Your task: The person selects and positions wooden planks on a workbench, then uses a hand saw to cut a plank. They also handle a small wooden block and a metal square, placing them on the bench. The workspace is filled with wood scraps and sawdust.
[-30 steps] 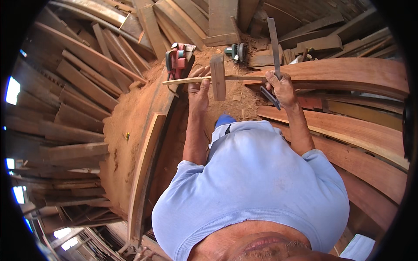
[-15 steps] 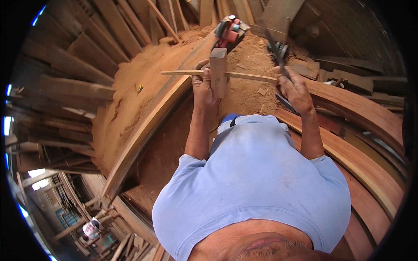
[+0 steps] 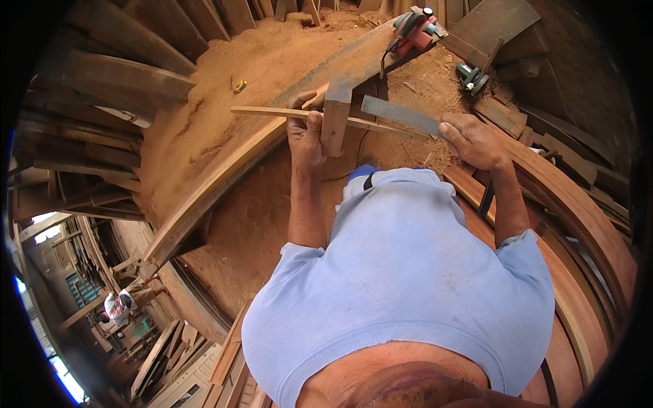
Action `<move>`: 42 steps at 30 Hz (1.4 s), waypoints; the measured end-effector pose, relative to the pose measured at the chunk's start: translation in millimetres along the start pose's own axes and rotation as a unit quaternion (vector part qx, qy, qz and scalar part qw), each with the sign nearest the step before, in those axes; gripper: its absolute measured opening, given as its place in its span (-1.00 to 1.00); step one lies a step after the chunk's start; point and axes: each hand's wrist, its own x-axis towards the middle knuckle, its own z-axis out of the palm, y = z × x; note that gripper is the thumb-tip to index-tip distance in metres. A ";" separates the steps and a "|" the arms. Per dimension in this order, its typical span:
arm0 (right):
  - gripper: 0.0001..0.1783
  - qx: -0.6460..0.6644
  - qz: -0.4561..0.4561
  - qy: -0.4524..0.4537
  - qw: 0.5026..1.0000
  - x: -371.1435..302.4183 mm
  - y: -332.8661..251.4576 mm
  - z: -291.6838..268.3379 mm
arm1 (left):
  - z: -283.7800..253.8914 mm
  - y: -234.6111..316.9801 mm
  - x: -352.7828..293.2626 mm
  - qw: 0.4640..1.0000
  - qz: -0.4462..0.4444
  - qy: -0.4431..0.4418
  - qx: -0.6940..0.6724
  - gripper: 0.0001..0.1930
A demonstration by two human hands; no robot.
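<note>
My left hand (image 3: 306,136) is closed round a thin wooden strip (image 3: 255,111) and the side of a wooden block (image 3: 335,126), its thumb in front. The strip crosses the block and shows on both sides; whether it runs through or behind cannot be made out. In my right hand (image 3: 477,141) is a flat grey metal blade (image 3: 401,115), pointing left toward the block with its free end apart from it. A dark flat strip (image 3: 486,198) shows below that hand; its link to the blade is hidden. The wooden strip's right end lies near the right fingers.
A long curved beam (image 3: 218,183) runs along the left, with sawdust beyond it. A red power tool (image 3: 411,37) rests at its far end, near a green power tool (image 3: 471,78). Curved timbers (image 3: 564,183) lie right. Far lower left is a person (image 3: 121,306).
The metal blade has swung from pointing up and away to pointing left toward the block. My right hand has shifted right and slightly down; the left still grips the block and strip.
</note>
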 end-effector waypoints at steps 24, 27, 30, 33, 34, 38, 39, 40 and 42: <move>-0.57 0.000 0.028 -0.075 0.997 69.1 -35.1 52.5 | -59.7 20.7 1.0 0.997 -0.024 0.077 -0.023 -0.55; -0.58 -0.007 0.018 -0.075 0.997 71.5 -37.3 57.1 | -73.1 20.9 -2.3 0.997 -0.034 0.054 -0.038 -0.55; -0.60 -0.009 0.005 -0.077 0.997 74.5 -40.2 62.5 | -76.2 23.2 -3.2 0.997 -0.027 0.066 -0.037 -0.55; -0.63 -0.004 0.011 -0.078 0.997 78.6 -44.4 69.8 | -79.5 28.6 -7.7 0.996 -0.026 0.073 -0.039 -0.57; -0.65 0.005 0.022 -0.079 0.997 80.6 -43.3 72.0 | -83.1 29.8 -10.8 0.996 -0.020 0.086 -0.022 -0.60; -0.75 -0.039 0.003 0.003 0.999 101.4 -11.5 87.4 | -114.1 31.1 -27.2 0.990 0.021 0.134 0.023 -0.67; -0.76 -0.040 0.011 0.029 0.999 108.5 4.6 94.6 | -123.6 33.4 -33.1 0.988 0.035 0.146 0.029 -0.67; -0.77 -0.040 0.015 0.051 0.998 117.8 24.5 103.5 | -129.7 37.9 -40.6 0.984 0.049 0.166 0.039 -0.67; -0.74 -0.104 0.021 0.074 0.992 143.1 62.3 122.0 | -140.2 48.7 -61.8 0.970 0.084 0.219 0.063 -0.66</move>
